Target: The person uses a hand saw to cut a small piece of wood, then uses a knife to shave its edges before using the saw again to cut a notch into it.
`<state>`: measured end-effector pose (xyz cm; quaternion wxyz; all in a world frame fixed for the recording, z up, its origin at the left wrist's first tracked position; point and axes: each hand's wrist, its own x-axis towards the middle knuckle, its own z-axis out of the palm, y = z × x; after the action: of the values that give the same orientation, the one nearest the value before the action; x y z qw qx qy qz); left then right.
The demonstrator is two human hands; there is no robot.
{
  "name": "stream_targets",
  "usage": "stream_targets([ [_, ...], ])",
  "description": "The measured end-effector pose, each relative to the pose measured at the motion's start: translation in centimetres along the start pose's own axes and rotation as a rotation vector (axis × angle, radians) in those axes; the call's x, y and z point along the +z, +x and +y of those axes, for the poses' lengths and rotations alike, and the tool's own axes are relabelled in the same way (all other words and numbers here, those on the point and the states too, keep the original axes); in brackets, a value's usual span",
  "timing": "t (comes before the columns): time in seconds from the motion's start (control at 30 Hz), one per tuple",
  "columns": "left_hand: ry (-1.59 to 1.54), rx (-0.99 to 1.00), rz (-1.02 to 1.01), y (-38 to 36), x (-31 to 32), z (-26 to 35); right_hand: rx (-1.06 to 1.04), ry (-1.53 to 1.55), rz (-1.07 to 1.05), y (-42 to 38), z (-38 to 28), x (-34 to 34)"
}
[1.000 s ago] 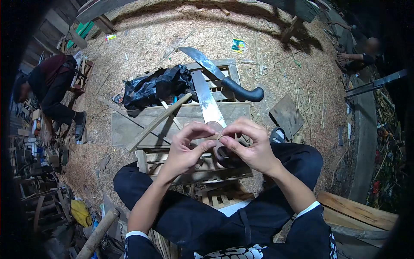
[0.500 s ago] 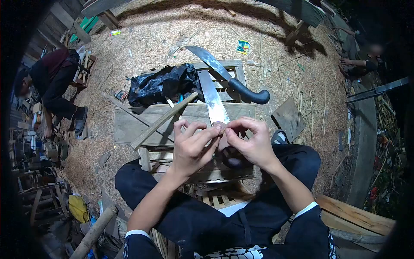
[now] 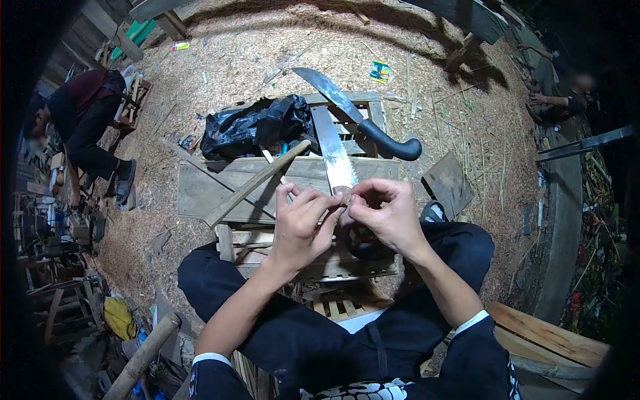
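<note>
My left hand (image 3: 301, 223) and my right hand (image 3: 387, 215) meet fingertip to fingertip above the wooden crate. Both are closed in a pinch around a tiny brownish piece (image 3: 347, 198), too small to name. Just below and beyond them lies a hand saw (image 3: 333, 150), its toothed blade pointing away from me and its handle partly hidden under my hands. A machete (image 3: 337, 100) with a black curved handle (image 3: 390, 141) rests across the far end of the crate, right of the saw blade.
A black plastic bag (image 3: 257, 127) sits on the crate (image 3: 320, 270), beside a slanting wooden stick (image 3: 257, 183) and a flat board (image 3: 200, 190). One person (image 3: 90, 117) bends over at the left; another (image 3: 567, 100) sits at the far right. Planks (image 3: 547, 333) lie at lower right.
My fingers have shifted slightly around the tiny piece, and the view has moved a little. The saw and machete stay in place. The person at the left bends a bit lower.
</note>
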<state>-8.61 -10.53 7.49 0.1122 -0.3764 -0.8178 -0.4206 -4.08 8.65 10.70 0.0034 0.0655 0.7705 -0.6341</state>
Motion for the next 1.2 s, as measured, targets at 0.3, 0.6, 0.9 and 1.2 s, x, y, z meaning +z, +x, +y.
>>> stream_targets([
  [0.3,-0.219,-0.200,-0.057,-0.1,0.1,0.8,0.074,0.311,-0.014,0.3,0.2,0.3],
  [0.6,-0.219,-0.221,-0.059,0.0,0.0,0.6,0.011,0.248,-0.036,0.3,1.3,0.4],
  [0.9,-0.279,-0.323,-0.055,0.2,-0.2,0.7,-0.170,-0.153,0.043,0.2,0.2,0.2],
  [1.2,0.002,-0.153,-0.036,0.3,-0.3,1.0,-0.627,-0.496,0.166,0.1,1.2,0.2],
])
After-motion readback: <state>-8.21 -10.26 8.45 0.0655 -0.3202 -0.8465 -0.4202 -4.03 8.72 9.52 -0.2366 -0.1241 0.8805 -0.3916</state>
